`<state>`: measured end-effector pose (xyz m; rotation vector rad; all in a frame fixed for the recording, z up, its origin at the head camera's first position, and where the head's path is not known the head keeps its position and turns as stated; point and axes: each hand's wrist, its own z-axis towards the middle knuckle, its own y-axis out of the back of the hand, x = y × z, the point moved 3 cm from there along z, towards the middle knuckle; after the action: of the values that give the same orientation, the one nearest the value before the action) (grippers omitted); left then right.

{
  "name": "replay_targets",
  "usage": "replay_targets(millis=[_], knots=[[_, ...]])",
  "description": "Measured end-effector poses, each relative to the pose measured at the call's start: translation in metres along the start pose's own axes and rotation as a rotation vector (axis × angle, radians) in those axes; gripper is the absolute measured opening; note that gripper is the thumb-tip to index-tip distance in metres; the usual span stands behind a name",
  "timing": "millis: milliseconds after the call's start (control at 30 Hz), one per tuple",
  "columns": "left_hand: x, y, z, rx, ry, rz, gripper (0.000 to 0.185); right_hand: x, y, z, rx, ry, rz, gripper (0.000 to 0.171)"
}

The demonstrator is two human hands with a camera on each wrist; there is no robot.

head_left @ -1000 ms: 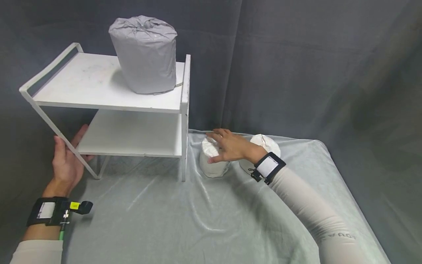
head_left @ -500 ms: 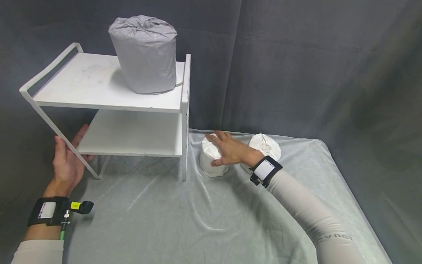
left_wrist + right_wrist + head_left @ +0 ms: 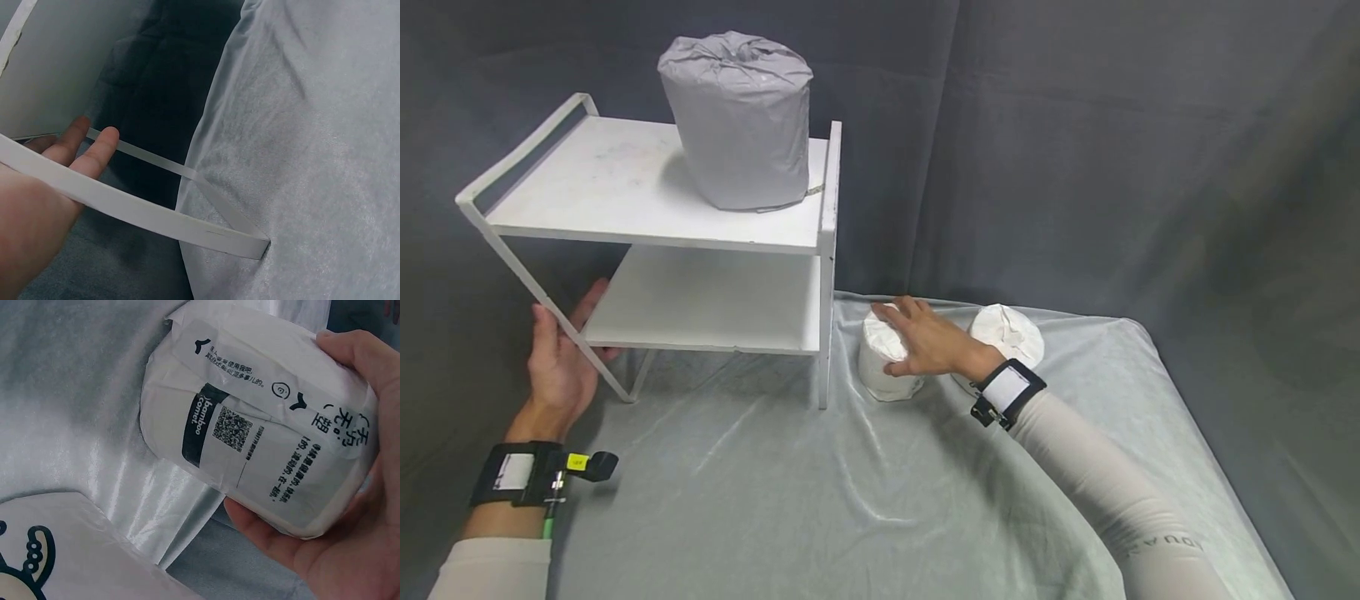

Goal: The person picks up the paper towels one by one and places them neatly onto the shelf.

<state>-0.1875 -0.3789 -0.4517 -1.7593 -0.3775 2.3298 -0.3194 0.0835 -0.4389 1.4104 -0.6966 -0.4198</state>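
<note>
In the head view, a white two-tier shelf rack (image 3: pixel 715 300) stands at the left. My left hand (image 3: pixel 565 358) is at its slanted left leg, thumb on one side and fairly straight fingers behind, by the lower tier's edge. The left wrist view shows these extended fingers (image 3: pixel 94 153) behind the white bar. My right hand (image 3: pixel 932 337) holds a white wrapped toilet paper roll (image 3: pixel 880 354) from above, on the cloth right of the rack. Up close, thumb and fingers curve round the roll (image 3: pixel 250 431), whose wrapper bears dark print and a square code.
A second white wrapped roll (image 3: pixel 1011 329) stands behind my right wrist, partly hidden. On the rack's upper tier sits a larger-looking grey-white wrapped roll (image 3: pixel 745 133). Grey cloth (image 3: pixel 760 500) covers the table, and dark curtains (image 3: pixel 1075 150) hang behind it.
My right hand has shifted slightly and its fingers have settled lower over the roll. The left hand keeps its place at the rack, while the whole head view has shifted a little.
</note>
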Motion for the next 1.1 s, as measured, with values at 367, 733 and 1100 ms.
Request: replay_targets(millis=[367, 733, 1100], knots=[[-0.003, -0.001, 0.001, 0.013, -0.002, 0.019, 0.084, -0.002, 0.001, -0.001, -0.024, 0.009, 0.017, 0.105], [-0.002, -0.001, -0.001, 0.015, -0.002, 0.019, 0.079, 0.000, 0.013, -0.007, -0.052, 0.033, 0.009, 0.102], [-0.001, 0.000, 0.002, 0.022, -0.006, -0.002, 0.079, 0.008, 0.030, -0.020, -0.038, 0.064, -0.021, 0.100]])
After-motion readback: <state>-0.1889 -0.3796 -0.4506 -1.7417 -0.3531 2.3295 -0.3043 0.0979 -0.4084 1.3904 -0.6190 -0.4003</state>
